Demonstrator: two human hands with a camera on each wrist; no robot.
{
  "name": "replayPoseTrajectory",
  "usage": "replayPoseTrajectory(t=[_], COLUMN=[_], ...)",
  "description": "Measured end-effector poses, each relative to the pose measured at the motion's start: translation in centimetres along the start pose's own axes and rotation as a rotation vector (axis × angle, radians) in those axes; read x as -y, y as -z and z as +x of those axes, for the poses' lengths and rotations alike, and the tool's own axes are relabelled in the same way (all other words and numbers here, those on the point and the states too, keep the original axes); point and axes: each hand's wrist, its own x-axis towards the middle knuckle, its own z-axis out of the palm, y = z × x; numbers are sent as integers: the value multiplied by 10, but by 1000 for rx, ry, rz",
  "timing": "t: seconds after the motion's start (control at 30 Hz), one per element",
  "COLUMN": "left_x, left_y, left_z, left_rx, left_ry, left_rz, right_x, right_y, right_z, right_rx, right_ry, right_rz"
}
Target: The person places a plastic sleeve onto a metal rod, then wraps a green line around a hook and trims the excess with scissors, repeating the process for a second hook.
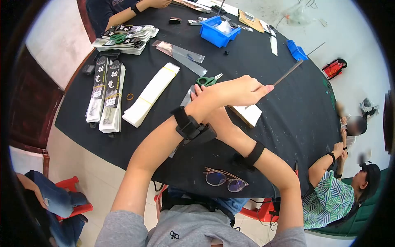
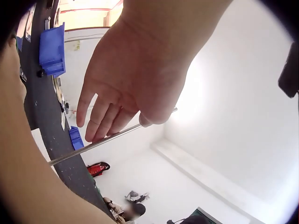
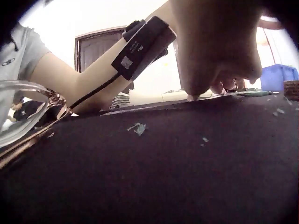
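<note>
My left forearm crosses over my right one in the head view. Between thumb and fingers, my left hand (image 1: 242, 91) pinches a thin metal rod (image 1: 288, 72), which slants up toward the far right. The left wrist view shows the rod (image 2: 100, 142) lying across the fingertips under the thumb. Beneath it, my right hand (image 1: 222, 122) reaches left, largely covered by the left wrist. Its fingers (image 3: 226, 85) point down onto a clear plastic sleeve (image 1: 187, 96) lying flat on the table. Green-handled scissors (image 1: 209, 80) lie just beyond those fingers.
Left on the black cloth are a banded white card stack (image 1: 152, 94) and black-and-white packets (image 1: 112, 94). Clear strips (image 1: 183, 55) and a blue bin (image 1: 216, 36) lie farther back. Eyeglasses (image 1: 225, 180) rest near me; a white-topped block (image 1: 251, 115) sits right of my hands.
</note>
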Motion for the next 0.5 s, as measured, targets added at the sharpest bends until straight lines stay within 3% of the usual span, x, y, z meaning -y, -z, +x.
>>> replayPoseTrajectory(t=[0.23,0.3,0.43,0.5], left_x=[-3,-2,-5,-7], left_y=[2,0,2,4], left_z=[-4,-3,-1,-3], left_rx=[14,14,23,62], left_ry=[-33,-33,-15,20], left_rz=[-29,-26,0,30], right_x=[-2,-2,-5,-2], right_y=[1,4,-6,-4], right_z=[3,4,6,7], right_rx=[-57,115,153,-55], right_ry=[39,-55,-68,-70], right_rz=[10,23,38,208])
